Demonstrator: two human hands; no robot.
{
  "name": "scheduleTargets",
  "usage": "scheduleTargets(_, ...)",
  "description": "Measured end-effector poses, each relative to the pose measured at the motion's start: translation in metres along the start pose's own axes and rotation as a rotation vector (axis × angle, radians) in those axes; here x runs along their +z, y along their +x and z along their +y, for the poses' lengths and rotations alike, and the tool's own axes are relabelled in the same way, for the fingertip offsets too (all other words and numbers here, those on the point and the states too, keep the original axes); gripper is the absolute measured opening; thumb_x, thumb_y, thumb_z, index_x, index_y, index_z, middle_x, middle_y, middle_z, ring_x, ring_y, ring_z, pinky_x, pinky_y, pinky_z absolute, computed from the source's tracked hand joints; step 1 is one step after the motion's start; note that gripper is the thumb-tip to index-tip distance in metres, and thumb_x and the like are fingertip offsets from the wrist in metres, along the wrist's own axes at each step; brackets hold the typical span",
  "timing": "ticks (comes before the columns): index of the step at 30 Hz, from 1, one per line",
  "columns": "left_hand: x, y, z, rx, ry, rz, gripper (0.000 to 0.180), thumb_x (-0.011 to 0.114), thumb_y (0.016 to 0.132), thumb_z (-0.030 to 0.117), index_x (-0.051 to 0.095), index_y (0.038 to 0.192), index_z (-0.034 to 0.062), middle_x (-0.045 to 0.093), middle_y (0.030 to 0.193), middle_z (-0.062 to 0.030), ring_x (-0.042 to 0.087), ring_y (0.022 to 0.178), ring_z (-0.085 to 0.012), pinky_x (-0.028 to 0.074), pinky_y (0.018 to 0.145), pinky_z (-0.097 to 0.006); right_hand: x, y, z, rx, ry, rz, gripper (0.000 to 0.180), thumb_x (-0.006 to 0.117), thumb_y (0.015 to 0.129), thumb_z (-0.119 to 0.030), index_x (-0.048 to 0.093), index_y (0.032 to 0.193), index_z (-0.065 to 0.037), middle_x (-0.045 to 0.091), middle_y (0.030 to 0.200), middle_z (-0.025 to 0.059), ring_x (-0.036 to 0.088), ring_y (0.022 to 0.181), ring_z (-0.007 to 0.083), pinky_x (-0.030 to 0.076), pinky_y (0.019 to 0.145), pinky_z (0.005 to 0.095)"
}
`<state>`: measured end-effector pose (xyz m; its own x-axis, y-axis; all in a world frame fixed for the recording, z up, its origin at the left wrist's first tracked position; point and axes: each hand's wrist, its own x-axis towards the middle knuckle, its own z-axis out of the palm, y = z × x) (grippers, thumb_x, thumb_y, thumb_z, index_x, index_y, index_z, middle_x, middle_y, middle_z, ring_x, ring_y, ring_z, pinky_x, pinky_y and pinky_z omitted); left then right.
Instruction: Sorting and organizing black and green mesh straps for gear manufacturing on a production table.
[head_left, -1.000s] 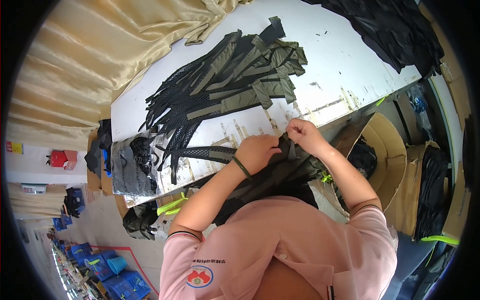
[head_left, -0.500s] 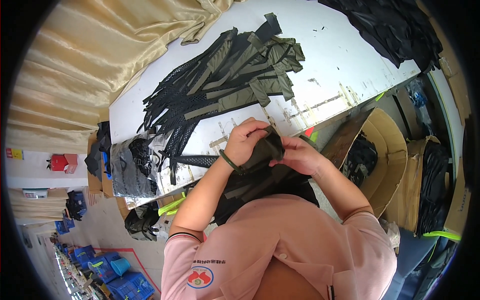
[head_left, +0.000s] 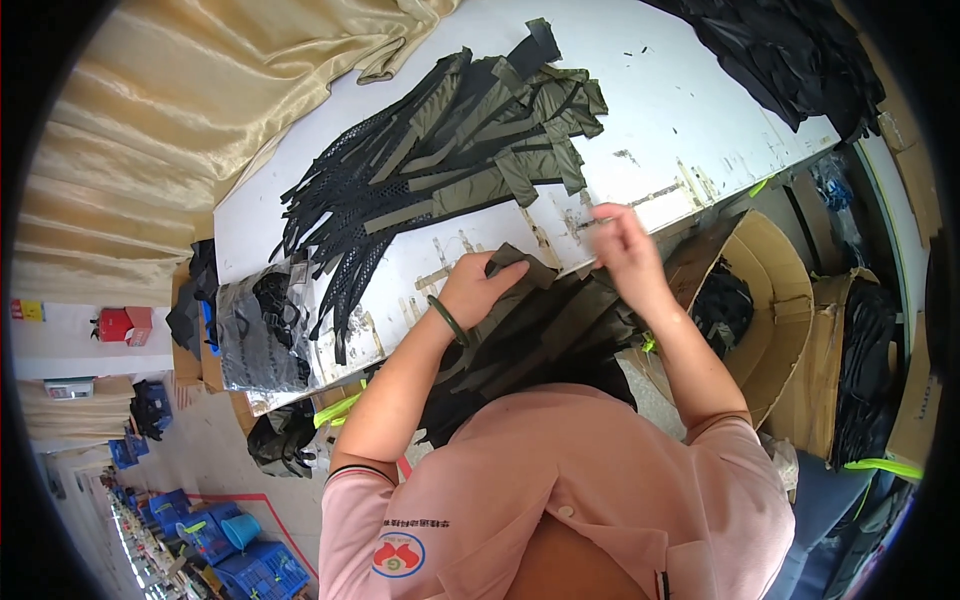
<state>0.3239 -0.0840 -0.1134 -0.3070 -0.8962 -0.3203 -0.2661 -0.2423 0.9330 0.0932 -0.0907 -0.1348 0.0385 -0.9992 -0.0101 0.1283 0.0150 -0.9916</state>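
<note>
- At the near edge of the white worktable my left hand lies on the dark olive-and-black fabric strip pieces bunched against my lap, fingers curled and pinching a folded corner of the top piece
- My right hand is lifted just above the table edge, blurred; its fingers look drawn together, but I cannot tell whether they nip an end of the cloth or nothing
- Further up the table a long fanned pile of black mesh and olive webbing strips is laid out, which I judge to be the share already dealt with
- The bundle in my lap looks thick, so I reckon a good part is left to do
- To my right an open brown cardboard box holding black pieces stands beside the table; a heap of black fabric sits at the far right of the tabletop
- Against half a second ago: both hands were then closed together on one folded piece held up before my chest; now they have parted, the left has dropped onto the lap bundle and the right has swung out toward the table edge
- The fanned pile seems unchanged
</note>
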Motion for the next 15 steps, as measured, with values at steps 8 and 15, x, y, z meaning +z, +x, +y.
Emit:
scheduleTargets(8, -0.003, -0.014, -0.025, -0.055, 0.293, -0.271, 0.038, 0.063, 0.082, 0.037, 0.062, 0.085, -0.0009, 0.062, 0.072, -0.0087, 0.055, 0.068, -0.0122, 0.044, 0.063, -0.028, -0.029, -0.001, -0.011, 0.416, -0.27, -0.73, 0.008, 0.06, 0.084, -0.007, 0.053, 0.089, -0.005, 0.055, 0.072, 0.0001, 0.052, 0.06, 0.0068, 0.042, 0.054, 0.0217)
scheduleTargets(15, 0.015, -0.053, -0.118, -0.091, 0.82, -0.353, 0.046, 0.056, 0.083, 0.046, 0.06, 0.095, 0.002, 0.062, 0.092, -0.0212, 0.058, 0.09, -0.038, 0.047, 0.076, -0.044, -0.019, 0.07, 0.009, 0.038, -0.893, -0.46, 0.035, 0.066, 0.078, -0.036, 0.059, 0.09, -0.004, 0.063, 0.079, 0.0157, 0.06, 0.079, 0.0325, 0.046, 0.07, 0.0382)
